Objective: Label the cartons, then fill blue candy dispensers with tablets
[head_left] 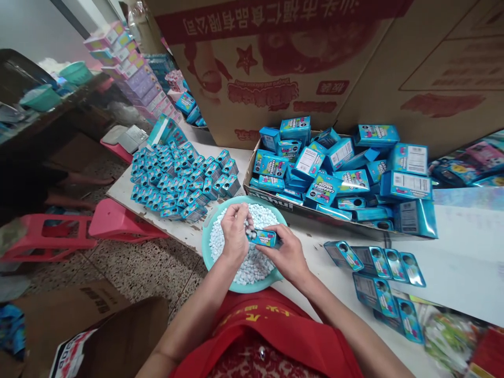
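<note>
My right hand [289, 254] grips a small blue candy box [264, 238] labelled "Caramelo Macizo", its end with a round hole turned toward my left hand. My left hand [235, 231] is closed in a pinch at that end, with a few white candies showing by its fingertips. Both hands are over a turquoise basin [206, 247], which is filled with small white candies [252, 268]. To the right, several like boxes [378, 262] stand on the table with their round holes facing up.
A carton tray [299, 207] heaped with blue boxes stands behind the basin. Many boxes [173, 181] are packed upright at the table's left end. A big cardboard box [315, 63] rises at the back. Red stools [122, 223] and an open carton [71, 325] are at left.
</note>
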{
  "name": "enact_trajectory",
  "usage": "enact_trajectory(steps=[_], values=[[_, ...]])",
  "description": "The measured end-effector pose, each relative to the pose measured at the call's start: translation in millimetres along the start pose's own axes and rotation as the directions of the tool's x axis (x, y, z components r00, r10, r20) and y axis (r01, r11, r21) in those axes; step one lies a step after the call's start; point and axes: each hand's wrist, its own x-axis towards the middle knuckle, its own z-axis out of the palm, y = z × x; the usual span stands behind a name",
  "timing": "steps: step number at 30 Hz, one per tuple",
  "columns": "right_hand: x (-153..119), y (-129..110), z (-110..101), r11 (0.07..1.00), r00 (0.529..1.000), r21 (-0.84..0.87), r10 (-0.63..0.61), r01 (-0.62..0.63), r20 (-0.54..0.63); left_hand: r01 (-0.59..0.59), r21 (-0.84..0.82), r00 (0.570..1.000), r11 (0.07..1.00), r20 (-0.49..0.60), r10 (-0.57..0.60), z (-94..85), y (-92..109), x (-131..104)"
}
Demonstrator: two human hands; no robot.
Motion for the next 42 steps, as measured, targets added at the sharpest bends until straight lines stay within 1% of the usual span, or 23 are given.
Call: enact_trajectory(steps=[4, 8, 10, 14, 17, 20, 25, 28, 30, 32, 35, 36, 37, 38, 39, 40, 41, 42], values=[[0.6, 4.3, 4.2, 1.0, 1.0, 0.019, 0.02, -0.02, -0.004, -0.02, 0.032, 1.0, 0.999, 0.003, 0.02, 2.3, -4.9, 0.8], [-0.2, 10.0, 8.7, 0.999, 0.998, 0.014, 0.049, -0.05, 0.025, 0.023, 0.046, 0.999, 0.999, -0.026, -0.022, 1.0, -10.9, 3.1], [-1.4, 9.9, 7.0, 0.999, 0.999, 0.026, 0.044, -0.045, 0.016, 0.024, 0.028, 0.999, 0.999, -0.025, -0.024, 1.2, -7.7, 2.1], [-3.5, 11.2, 2.6, 0.995, 0.999, 0.098, 0.032, -0.032, -0.001, 0.035, -0.058, 0.999, 0.998, 0.026, -0.033, 5.1, 3.9, -1.9], [-3.5, 17.3, 4.8, 0.986, 0.996, 0.144, 0.084, -0.081, -0.017, 0.054, -0.062, 0.998, 0.997, 0.044, -0.052, 7.4, 6.1, -2.4], [-3.2, 22.2, 7.9, 0.974, 0.992, 0.188, 0.124, -0.123, 0.006, 0.066, -0.057, 0.997, 0.996, 0.045, -0.064, 7.6, 4.1, -1.3], [-3.5, 22.2, 8.0, 0.952, 0.985, 0.255, 0.175, -0.169, 0.002, 0.027, -0.056, 0.999, 0.998, 0.03, -0.025, 7.3, 1.2, -1.9], [-3.2, 21.7, 9.6, 0.95, 0.985, 0.264, 0.174, -0.168, 0.001, -0.006, -0.046, 1.0, 0.999, 0.017, 0.006, 8.6, -1.9, -2.9], [-2.6, 21.6, 10.8, 0.95, 0.985, 0.266, 0.173, -0.166, -0.004, -0.006, -0.038, 1.0, 0.999, -0.005, 0.006, 9.9, -2.6, -3.1], [-2.4, 21.9, 9.9, 0.944, 0.982, 0.275, 0.189, -0.18, -0.006, 0.019, -0.046, 1.0, 0.999, -0.022, -0.02, 10.3, -1.5, -1.8], [-4.7, 23.8, 1.5, 0.903, 0.97, 0.36, 0.244, -0.234, 0.018, 0.045, -0.055, 0.999, 0.997, -0.013, -0.046, 3.2, -1.1, 6.3], [-6.3, 25.0, -3.0, 0.879, 0.963, 0.403, 0.269, -0.257, 0.027, 0.04, -0.015, 0.999, 0.999, -0.009, -0.04, -2.3, -3.2, 11.1], [-8.0, 26.5, -7.9, 0.854, 0.956, 0.441, 0.293, -0.277, 0.033, 0.025, 0.07, 1.0, 0.997, -0.007, -0.025, -9.5, -7.0, 16.8], [-9.8, 28.3, -12.8, 0.835, 0.949, 0.467, 0.312, -0.291, 0.033, 0.004, 0.214, 1.0, 0.977, 0.006, -0.005, -17.9, -12.6, 23.0], [-11.6, 30.2, -17.6, 0.825, 0.945, 0.479, 0.327, -0.299, 0.026, -0.026, 0.414, 0.999, 0.91, 0.041, 0.01, -27.1, -19.9, 29.4], [-13.2, 32.1, -22.0, 0.825, 0.941, 0.476, 0.339, -0.303, 0.012, -0.067, 0.627, 0.996, 0.776, 0.094, 0.01, -36.2, -28.5, 35.3], [-14.7, 33.9, -26.0, 0.83, 0.938, 0.467, 0.346, -0.305, -0.004, -0.12, 0.801, 0.987, 0.587, 0.162, -0.019, -44.5, -37.8, 40.4], [-16.2, 35.6, -29.7, 0.836, 0.936, 0.456, 0.351, -0.304, -0.02, -0.17, 0.893, 0.975, 0.418, 0.214, -0.061, -51.5, -47.4, 44.2]])
